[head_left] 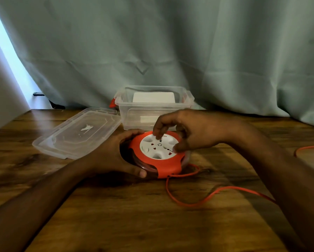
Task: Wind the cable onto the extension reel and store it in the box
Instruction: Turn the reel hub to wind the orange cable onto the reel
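One round orange reel (pixel 157 154) lies flat on a wood table (pixel 116 215), white socket face up, just in front of one clear box (pixel 152 110) w/ no lid on. Left hand (pixel 112 155) grasps the reel's left rim. Right hand (pixel 192 131) has curled fingertips on the white hub. One orange cable (pixel 216 192) exits the reel's near edge, trailing right, mostly unwound. One clear lid (pixel 76 133) lies left of the box.

Dim interior view. Daylight enters at far left beside the pale green fabric curtain (pixel 170 42), overexposed there. The brown wooden table (pixel 134 215) carries soft forearm shadows and faint sheen. Overall softness; wide-angle bending at edges.
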